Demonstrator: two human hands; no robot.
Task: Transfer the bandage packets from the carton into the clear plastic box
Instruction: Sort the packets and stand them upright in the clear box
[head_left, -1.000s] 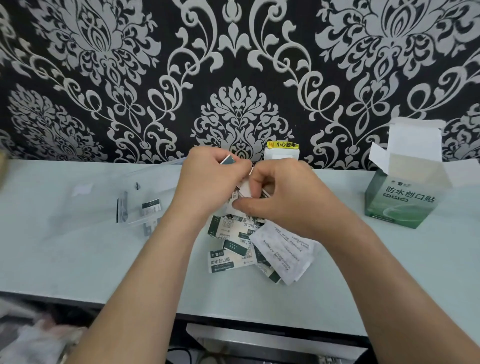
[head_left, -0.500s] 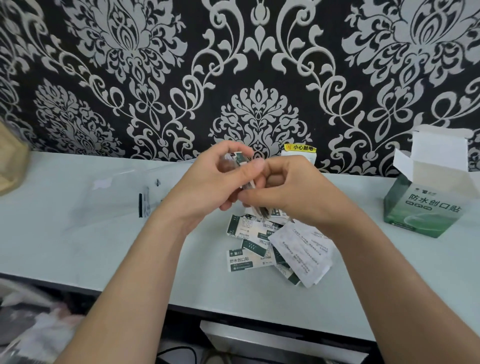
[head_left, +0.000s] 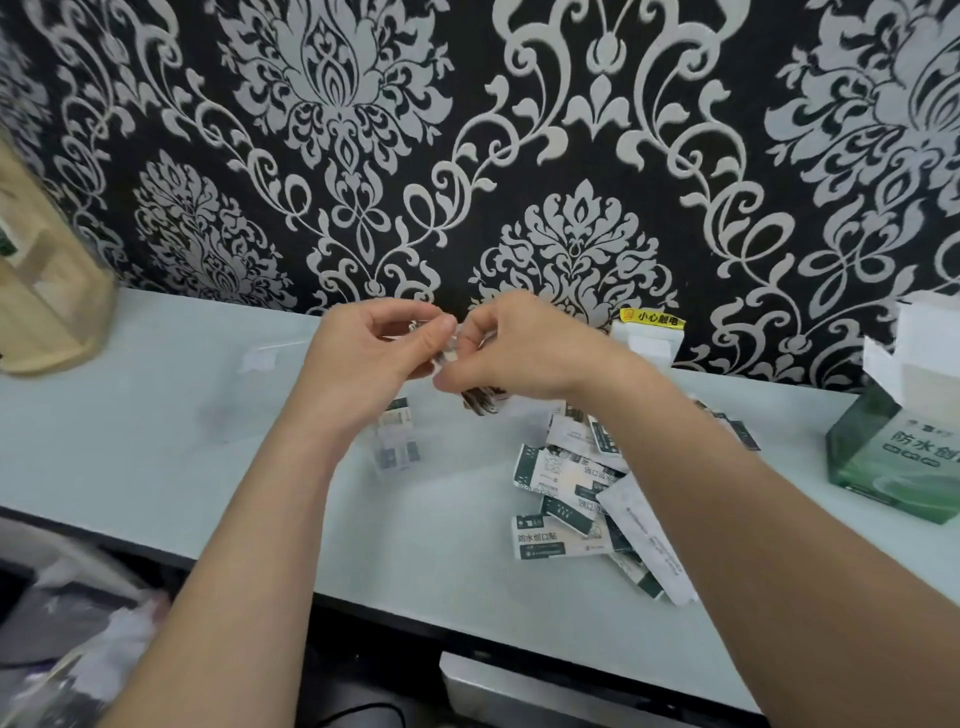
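Note:
My left hand (head_left: 371, 358) and my right hand (head_left: 524, 353) meet above the table and pinch a small stack of bandage packets (head_left: 480, 402) between their fingertips. The stack's lower end shows under my right hand; its top is hidden by fingers. The clear plastic box (head_left: 387, 465) lies just below my left hand, faint against the table, with a green-and-white label showing through it. More green-and-white bandage packets (head_left: 563, 486) lie in a loose pile to the right of the box, beside a white leaflet (head_left: 647, 545). The green carton (head_left: 893, 462) stands open at the far right.
The pale table (head_left: 156, 467) runs along a patterned wall, with its front edge near my forearms. A wooden stand (head_left: 49, 317) sits at the far left. A white wall socket with a yellow sticker (head_left: 649, 332) is behind my right hand.
Both hands have moved left with the stack, from above the loose pile to above the clear box. The view has swung left, so the carton sits nearer the right edge.

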